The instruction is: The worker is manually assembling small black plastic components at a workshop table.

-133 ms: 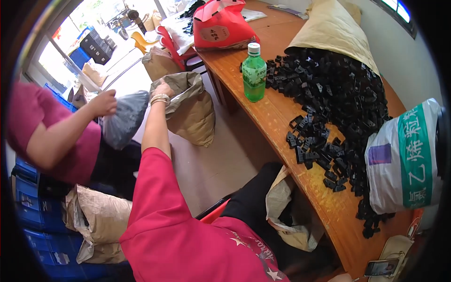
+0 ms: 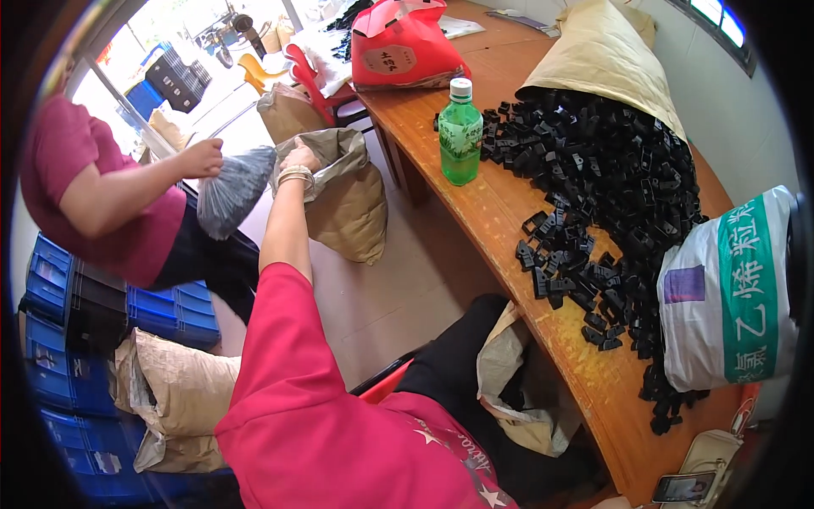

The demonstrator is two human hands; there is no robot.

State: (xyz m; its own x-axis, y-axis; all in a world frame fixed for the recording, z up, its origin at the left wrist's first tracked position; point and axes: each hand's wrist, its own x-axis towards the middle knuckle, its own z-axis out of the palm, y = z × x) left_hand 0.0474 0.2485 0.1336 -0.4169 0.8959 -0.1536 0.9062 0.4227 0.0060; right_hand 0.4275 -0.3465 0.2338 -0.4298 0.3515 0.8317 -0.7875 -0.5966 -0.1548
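head view: we look down our left arm, stretched out in a red sleeve toward a brown paper sack [image 2: 343,199] standing on the floor beside the wooden table [image 2: 509,212]. our left hand [image 2: 298,161], with a pale bracelet at the wrist, rests at the sack's open mouth, its fingers curled over the rim and gripping the paper edge. our right hand is not in sight. just left of the sack a co-worker's hand [image 2: 202,158] holds up a clear bag of grey pieces [image 2: 231,193], which hangs touching or just beside the sack's rim; we cannot tell which. on the table a heap of small black plastic parts [image 2: 610,195] spills from a tan sack [image 2: 606,53], with a green bottle [image 2: 459,134] upright at the heap's near edge and a red bag [image 2: 400,47] farther back. a white sack with a green band [image 2: 729,293] lies at the right. blue crates [image 2: 59,339] stack on the floor at left.
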